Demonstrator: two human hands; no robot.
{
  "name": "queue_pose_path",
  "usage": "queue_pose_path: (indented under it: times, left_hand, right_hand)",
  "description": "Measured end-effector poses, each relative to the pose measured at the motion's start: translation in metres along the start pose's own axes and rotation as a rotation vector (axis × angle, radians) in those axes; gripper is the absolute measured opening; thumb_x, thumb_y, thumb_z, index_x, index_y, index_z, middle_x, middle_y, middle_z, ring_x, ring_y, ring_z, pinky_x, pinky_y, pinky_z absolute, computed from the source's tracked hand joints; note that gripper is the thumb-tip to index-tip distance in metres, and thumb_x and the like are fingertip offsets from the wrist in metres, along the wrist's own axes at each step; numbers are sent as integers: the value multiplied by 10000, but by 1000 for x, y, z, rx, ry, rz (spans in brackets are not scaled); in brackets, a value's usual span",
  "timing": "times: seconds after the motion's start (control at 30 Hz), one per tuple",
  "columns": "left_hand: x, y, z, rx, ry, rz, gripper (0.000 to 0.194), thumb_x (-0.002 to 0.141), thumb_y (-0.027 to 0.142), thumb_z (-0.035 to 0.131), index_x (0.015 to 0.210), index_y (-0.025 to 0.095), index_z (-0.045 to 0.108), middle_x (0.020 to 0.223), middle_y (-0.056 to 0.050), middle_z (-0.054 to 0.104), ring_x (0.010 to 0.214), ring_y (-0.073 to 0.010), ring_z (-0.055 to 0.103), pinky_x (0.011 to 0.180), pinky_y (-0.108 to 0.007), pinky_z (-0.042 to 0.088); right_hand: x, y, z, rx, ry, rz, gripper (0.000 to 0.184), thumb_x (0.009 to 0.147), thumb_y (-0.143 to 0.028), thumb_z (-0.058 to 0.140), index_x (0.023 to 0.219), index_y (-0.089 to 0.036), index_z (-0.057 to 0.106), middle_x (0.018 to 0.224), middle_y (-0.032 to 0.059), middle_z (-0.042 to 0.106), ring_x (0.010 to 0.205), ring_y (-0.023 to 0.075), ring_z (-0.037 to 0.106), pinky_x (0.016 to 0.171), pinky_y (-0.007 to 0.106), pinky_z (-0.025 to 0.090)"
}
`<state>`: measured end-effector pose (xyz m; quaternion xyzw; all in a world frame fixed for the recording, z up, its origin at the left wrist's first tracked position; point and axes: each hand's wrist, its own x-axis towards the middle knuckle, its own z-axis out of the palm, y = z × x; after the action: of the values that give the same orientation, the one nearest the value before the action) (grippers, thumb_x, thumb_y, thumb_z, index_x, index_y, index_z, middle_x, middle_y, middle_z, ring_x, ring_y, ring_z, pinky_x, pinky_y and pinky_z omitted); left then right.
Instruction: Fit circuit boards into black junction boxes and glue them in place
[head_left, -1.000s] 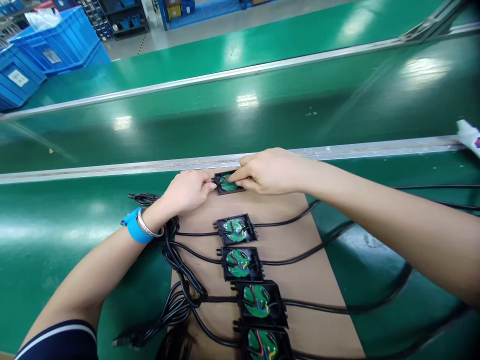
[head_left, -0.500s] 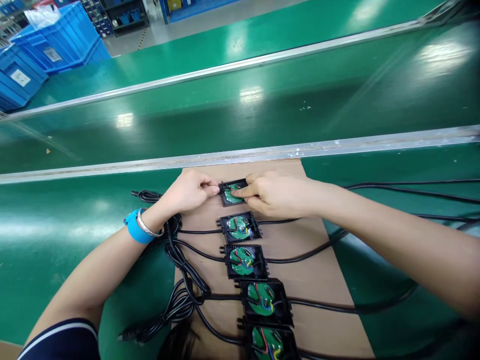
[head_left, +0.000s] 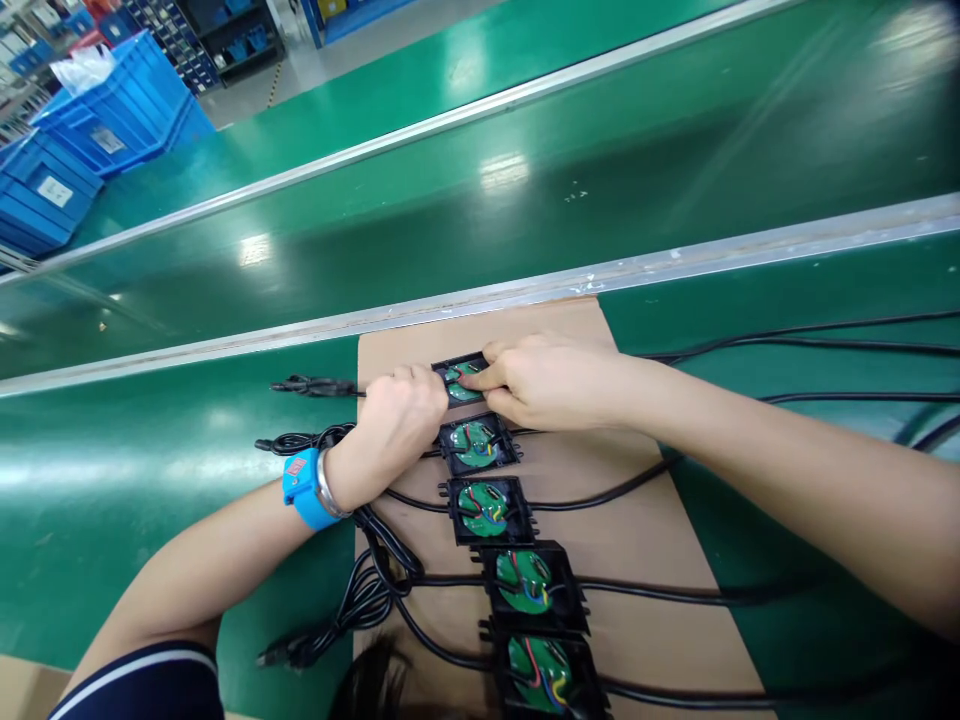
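Note:
A column of several open black housings with green circuit boards lies on a brown board (head_left: pixel 570 480). The farthest housing (head_left: pixel 459 380) is held from both sides: my left hand (head_left: pixel 397 420), with a blue wrist strap, is curled at its left edge, and my right hand (head_left: pixel 547 380) pinches its right side with fingers pressed on the green board. Below it lie a second housing (head_left: pixel 476 443) and a third housing (head_left: pixel 491 508). Each housing has black cables running left and right.
Black cables (head_left: pixel 352 600) bunch at the left of the board and stretch right across the green bench (head_left: pixel 112 480). A metal rail (head_left: pixel 675 262) borders the green conveyor belt (head_left: pixel 525 170) beyond. Blue crates (head_left: pixel 97 110) stand at the far left.
My left hand has shifted right and closer, now partly over the far housing's left edge. The view has turned, so the board and housings appear tilted and a plug end shows at the left.

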<state>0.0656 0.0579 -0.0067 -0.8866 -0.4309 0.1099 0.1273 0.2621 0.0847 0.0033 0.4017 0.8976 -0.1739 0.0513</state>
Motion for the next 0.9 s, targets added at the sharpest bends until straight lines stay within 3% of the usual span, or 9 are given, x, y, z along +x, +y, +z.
queue_pose_path:
  times: [0.17, 0.27, 0.37, 0.53, 0.67, 0.8, 0.9]
  left_hand:
    - [-2, -4, -3, 60, 21, 24, 231, 897, 42, 436, 841, 91, 654, 757, -125, 655, 705, -256, 657, 575, -340, 482]
    - [-8, -13, -3, -71, 93, -13, 196, 944, 118, 487, 1000, 103, 674, 877, -105, 683, 769, -218, 670, 639, -313, 527]
    - [-14, -14, 2, -216, 201, 57, 274, 953, 108, 473, 1174, 108, 635, 1096, -108, 672, 889, -184, 663, 758, -294, 558]
    - [-12, -8, 6, -264, 201, 151, 236, 935, 102, 471, 1045, 93, 679, 1031, -113, 680, 912, -220, 641, 817, -356, 564]
    - [-7, -8, 5, -365, 260, 199, 236, 968, 206, 515, 1122, 101, 661, 1131, -126, 678, 1022, -233, 639, 882, -371, 552]
    - [-7, -5, 14, -336, 295, 291, 218, 933, 99, 520, 1079, 112, 681, 1234, -120, 671, 1097, -228, 638, 904, -363, 533]
    - [-7, -3, 20, -336, 318, 281, 212, 901, 61, 532, 1040, 94, 688, 1233, -126, 672, 1053, -220, 648, 913, -353, 526]
  right_hand:
    - [-2, -6, 2, -26, 68, 24, 416, 879, -216, 429, 1113, -219, 774, 912, 127, 717, 730, 227, 633, 573, 327, 341]
    - [-2, -6, 4, -18, 83, 25, 401, 870, -218, 458, 1114, -241, 776, 915, 123, 725, 731, 232, 642, 555, 319, 331]
    - [-2, -1, 5, 5, 105, -10, 391, 873, -201, 455, 1077, -246, 785, 873, 112, 729, 736, 235, 657, 570, 321, 366]
    - [-8, 14, 2, 180, 130, -90, 402, 868, -216, 496, 1186, -266, 737, 1058, 72, 752, 869, 232, 689, 688, 325, 467]
    - [-15, 22, -1, 275, 169, -40, 451, 825, -232, 533, 1255, -196, 663, 907, 54, 763, 755, 204, 675, 653, 298, 466]
    - [-19, 25, -1, 299, 155, 15, 279, 783, -210, 521, 1017, -157, 663, 893, 72, 743, 792, 200, 665, 701, 301, 474]
    - [-20, 24, -2, 270, 119, 43, 137, 788, -241, 511, 846, -186, 622, 796, 44, 709, 683, 170, 608, 651, 294, 428]
